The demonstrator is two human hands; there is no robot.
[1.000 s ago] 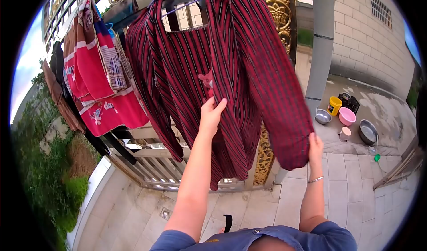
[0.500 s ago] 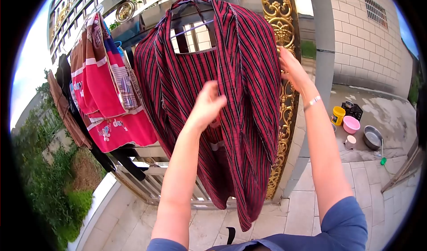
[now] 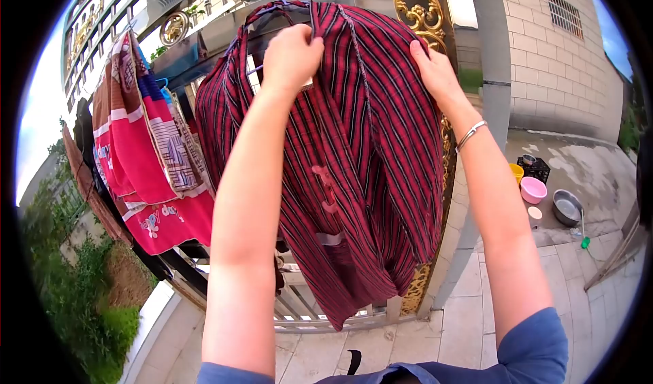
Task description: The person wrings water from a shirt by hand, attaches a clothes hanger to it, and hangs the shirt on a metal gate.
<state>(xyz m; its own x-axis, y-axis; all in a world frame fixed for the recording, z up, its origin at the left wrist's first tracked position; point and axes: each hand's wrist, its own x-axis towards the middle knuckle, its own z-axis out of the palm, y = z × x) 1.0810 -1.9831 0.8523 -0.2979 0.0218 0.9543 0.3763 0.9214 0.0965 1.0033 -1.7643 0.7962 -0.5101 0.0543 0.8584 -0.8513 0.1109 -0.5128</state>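
A red and black striped shirt (image 3: 401,153) hangs on a purple hanger (image 3: 280,3) from the metal gate. Its seams show on the outside. At the neckline, my left hand (image 3: 291,56) is closed on the edge of the shirt, partly covering the hanger. My right hand (image 3: 439,78) grips the shirt's shoulder at the right, thumb in front and the other fingers partly hidden by cloth. A silver bracelet (image 3: 471,134) circles my right wrist. Part of the shirt's left side is hidden behind my left forearm.
Left of the shirt hang a pink patterned cloth (image 3: 146,173) and dark garments (image 3: 85,136). The gate has a gold ornamental panel (image 3: 418,6). At right, a pink basin (image 3: 534,191), a grey basin (image 3: 567,208) and a black crate (image 3: 536,169) stand on the ground. Bushes (image 3: 68,275) grow at lower left.
My left hand has risen from the shirt's middle to its neckline and closed on the cloth. The right hand has come onto the shoulder. The shirt's front and hem have shifted.
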